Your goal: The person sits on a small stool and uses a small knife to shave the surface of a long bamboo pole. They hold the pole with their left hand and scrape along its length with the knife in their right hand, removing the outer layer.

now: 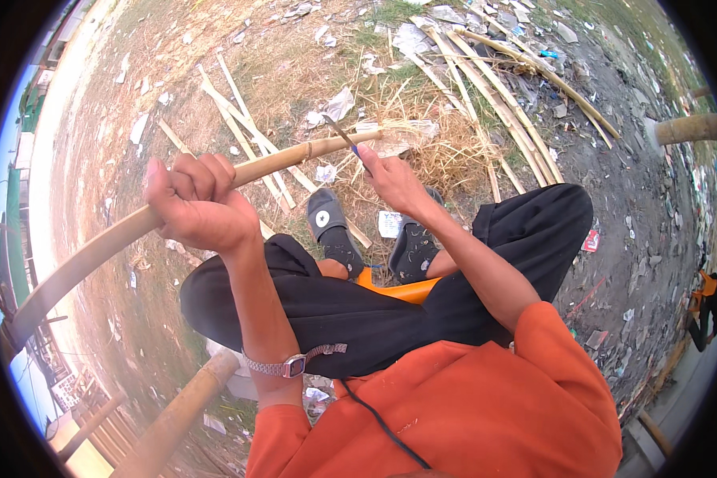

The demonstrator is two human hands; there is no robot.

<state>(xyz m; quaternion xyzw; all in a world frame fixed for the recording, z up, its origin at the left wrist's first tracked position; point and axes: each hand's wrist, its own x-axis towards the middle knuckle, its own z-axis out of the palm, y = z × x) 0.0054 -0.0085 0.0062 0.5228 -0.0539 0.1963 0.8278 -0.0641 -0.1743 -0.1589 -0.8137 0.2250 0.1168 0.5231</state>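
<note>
A long bamboo strip (95, 256) runs from the far left rim to a spot in front of my feet, with a node near its right end. My left hand (203, 203) is closed around it with the fingers wrapped over. In my right hand (392, 182) is a knife (342, 134), gripped by its handle, its thin blade pointing up and left. The blade crosses the strip close to its right end; whether it cuts into the bamboo cannot be made out.
Split bamboo strips (526, 127) lie on the ground at far right, and several more (243, 119) lie beyond my left hand. Dry straw shavings (430, 151) are heaped past my feet. Thick bamboo poles stand at lower left (183, 406) and right (689, 127). Litter is scattered around.
</note>
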